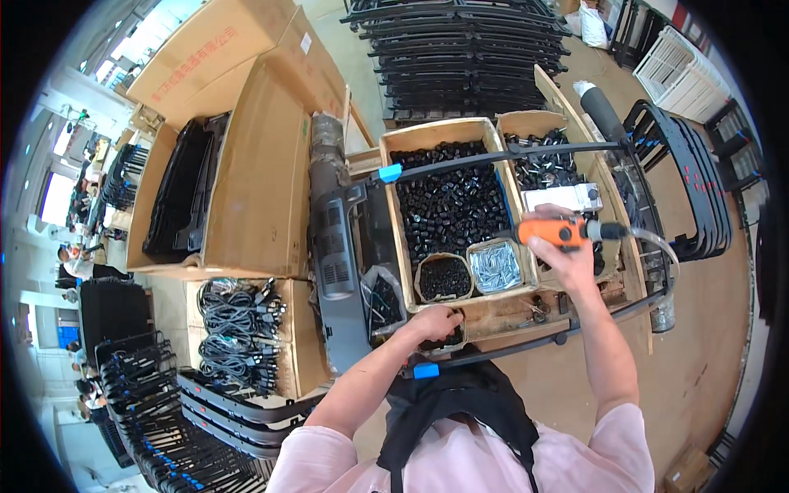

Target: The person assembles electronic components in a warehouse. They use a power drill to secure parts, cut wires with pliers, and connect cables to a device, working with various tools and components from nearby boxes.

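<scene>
My right hand (570, 263) grips an orange power screwdriver (542, 233) over the right side of the wooden parts trays, with a pale hose (664, 245) curving off its rear. My left hand (434, 324) dips into a small container (454, 340) of dark small parts at the near edge. Its fingers are curled, and their tips and anything between them are hidden. A black frame (477, 164) with blue pieces at its left corners lies across the trays. Beside my left hand stands a grey-black vented panel (335, 255).
A wooden tray (394, 220) holds many black caps, a bag of silver pins (495, 267) and a tub of tiny black parts (444, 278). Cartons (255, 181) and bundled cables (238, 333) are at left. Stacked black frames (468, 57) stand behind; curved ones (694, 181) stand right.
</scene>
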The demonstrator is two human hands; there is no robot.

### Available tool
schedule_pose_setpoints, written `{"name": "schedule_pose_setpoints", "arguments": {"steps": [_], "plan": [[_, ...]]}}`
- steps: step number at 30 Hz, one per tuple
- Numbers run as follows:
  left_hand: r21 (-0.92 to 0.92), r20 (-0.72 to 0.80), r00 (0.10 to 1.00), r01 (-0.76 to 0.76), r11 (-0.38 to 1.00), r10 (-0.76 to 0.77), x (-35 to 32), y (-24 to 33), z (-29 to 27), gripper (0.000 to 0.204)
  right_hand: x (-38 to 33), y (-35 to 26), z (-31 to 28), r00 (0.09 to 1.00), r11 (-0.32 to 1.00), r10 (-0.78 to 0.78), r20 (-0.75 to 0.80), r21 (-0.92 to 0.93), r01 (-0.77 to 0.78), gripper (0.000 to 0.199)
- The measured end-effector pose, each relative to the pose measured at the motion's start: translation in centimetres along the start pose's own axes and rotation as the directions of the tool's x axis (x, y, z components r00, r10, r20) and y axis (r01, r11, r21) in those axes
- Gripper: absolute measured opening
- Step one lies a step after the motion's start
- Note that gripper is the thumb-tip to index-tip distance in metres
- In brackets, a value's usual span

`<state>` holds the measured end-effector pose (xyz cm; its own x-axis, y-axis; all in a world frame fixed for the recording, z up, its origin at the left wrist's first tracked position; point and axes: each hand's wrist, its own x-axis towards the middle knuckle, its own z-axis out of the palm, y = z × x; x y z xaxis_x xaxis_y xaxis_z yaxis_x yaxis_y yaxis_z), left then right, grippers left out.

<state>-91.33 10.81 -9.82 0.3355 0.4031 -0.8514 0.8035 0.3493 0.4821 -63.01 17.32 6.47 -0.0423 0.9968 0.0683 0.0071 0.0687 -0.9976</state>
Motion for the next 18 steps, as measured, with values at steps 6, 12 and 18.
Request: {"name": "schedule_pose_setpoints", "arguments": {"steps": [6, 12, 18], "plan": [[0.186, -0.775, 0.537, -0.310, 0.932, 0.333, 9.3, 0.5, -8.5, 0.023, -1.9, 4.7, -1.9, 0.991, 0.991, 0.110, -0.078, 0.080, -0.103, 0.054], [0.422, -0.738, 0.607, 0.073, 0.904, 0.295, 17.1, 2.3, -13.1, 0.046, -2.3, 6.2, -2.7, 0.984, 0.981, 0.176, -0.040, 0.084, -0.173, 0.054], [0.646, -0.688, 0.625, 0.296, 0.704, 0.368, 20.3, 2.5, -11.7, 0.015, -0.9, 7.9, -3.3, 0.957, 0.958, 0.285, -0.048, 0.048, -0.283, 0.057]]}}
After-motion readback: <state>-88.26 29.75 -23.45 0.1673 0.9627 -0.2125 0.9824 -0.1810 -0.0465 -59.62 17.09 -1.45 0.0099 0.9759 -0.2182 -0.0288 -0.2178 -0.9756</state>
